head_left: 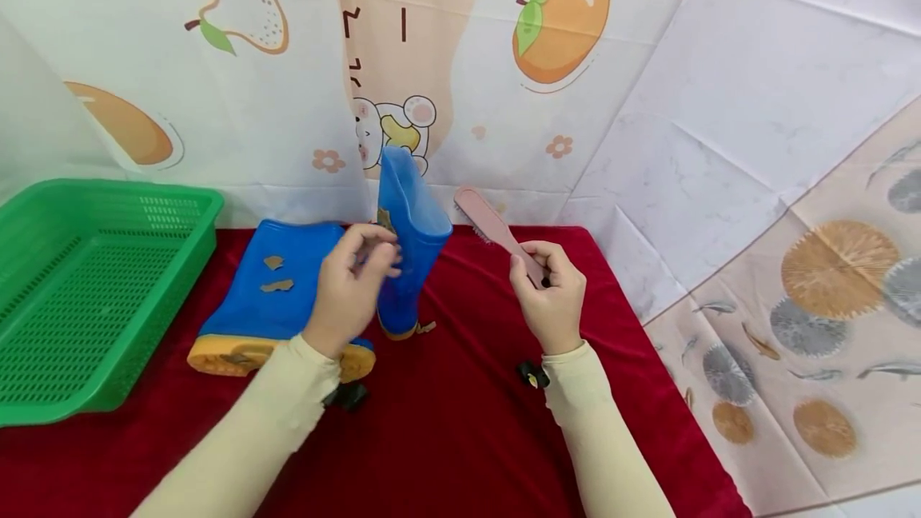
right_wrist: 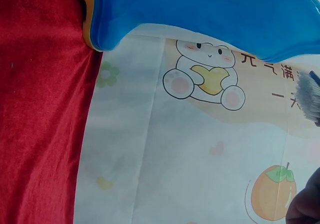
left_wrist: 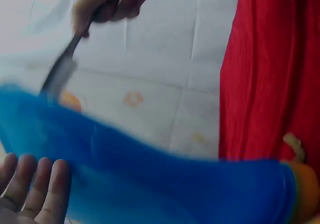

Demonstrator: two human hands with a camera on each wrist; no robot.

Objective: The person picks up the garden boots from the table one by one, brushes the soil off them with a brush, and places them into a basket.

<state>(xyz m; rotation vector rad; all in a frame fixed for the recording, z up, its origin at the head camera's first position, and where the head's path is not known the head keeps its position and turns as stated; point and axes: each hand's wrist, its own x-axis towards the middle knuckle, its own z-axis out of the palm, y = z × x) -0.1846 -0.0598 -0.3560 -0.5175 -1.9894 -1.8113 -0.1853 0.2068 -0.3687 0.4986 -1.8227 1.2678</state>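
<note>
A blue rain boot [head_left: 412,254] with a yellow-orange sole stands upright, slightly tilted, on the red cloth. A brown patch [head_left: 385,219] marks its side near the top. My left hand [head_left: 348,282] is beside the boot's shaft; in the left wrist view its straight fingers [left_wrist: 59,184] overlap the blue surface and grip nothing. My right hand [head_left: 552,294] holds a pink brush [head_left: 489,218] by its handle, bristles facing the boot. A second blue boot [head_left: 284,282] lies on its side to the left, with brown patches on its shaft and sole.
A green plastic basket [head_left: 161,326] stands at the far left. Small brown bits [head_left: 426,328] lie by the upright boot's sole. The red cloth [head_left: 446,438] covers the table, and a printed white sheet [head_left: 460,54] hangs behind it.
</note>
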